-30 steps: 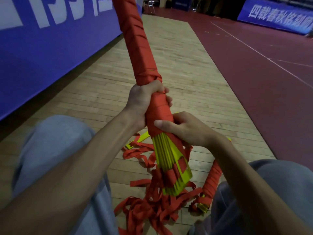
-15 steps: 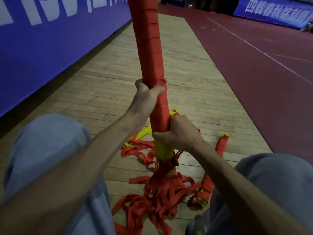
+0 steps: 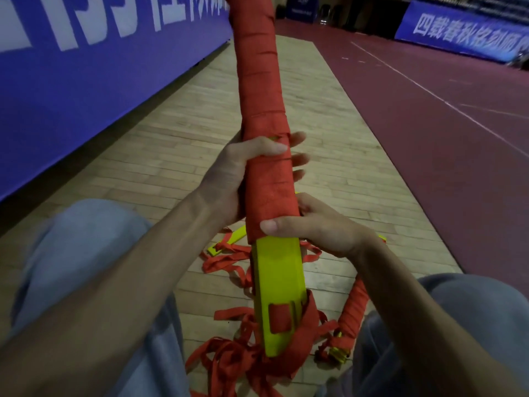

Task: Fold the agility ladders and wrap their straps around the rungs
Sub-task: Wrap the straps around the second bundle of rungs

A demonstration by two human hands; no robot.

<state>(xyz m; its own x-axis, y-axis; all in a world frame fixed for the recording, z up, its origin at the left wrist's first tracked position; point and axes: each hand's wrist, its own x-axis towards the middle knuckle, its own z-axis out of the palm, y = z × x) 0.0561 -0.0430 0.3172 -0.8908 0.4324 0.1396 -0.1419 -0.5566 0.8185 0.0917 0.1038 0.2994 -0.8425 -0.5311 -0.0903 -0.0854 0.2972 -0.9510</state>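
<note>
Item: agility ladder bundle (image 3: 262,110), stacked rungs bound in red strap. We hold it steeply upright between our knees, with its top past the upper edge of view.
- Left hand (image 3: 229,173): curled round the wrapped part, with the thumb across the front and the fingertips showing on the far side.
- Right hand (image 3: 317,227): grips the lower edge of the wrapping, with the thumb laid across it.
- Yellow rungs (image 3: 277,270): bare below the wrapping, broad face toward us. A strap is threaded through the slot near the bottom.
- Loose straps (image 3: 229,359): a red tangle on the floor under the bundle's foot.

Surroundings:
- Blue banner (image 3: 86,81): closes off the left side.
- Wooden floor strip (image 3: 160,156): runs ahead, open beyond the tangle.
- Maroon court (image 3: 429,124): wide and open on the right.
- Second wrapped bundle (image 3: 353,308): lies beside our right knee (image 3: 472,325).
- Single yellow rung (image 3: 229,242): lies just left of the held bundle.

Change from half a second ago: the bundle has turned, so we now see the flat face of the rungs rather than their edges. Its foot sits nearer to us, and more yellow shows below the right hand. Both hands keep their grip.
</note>
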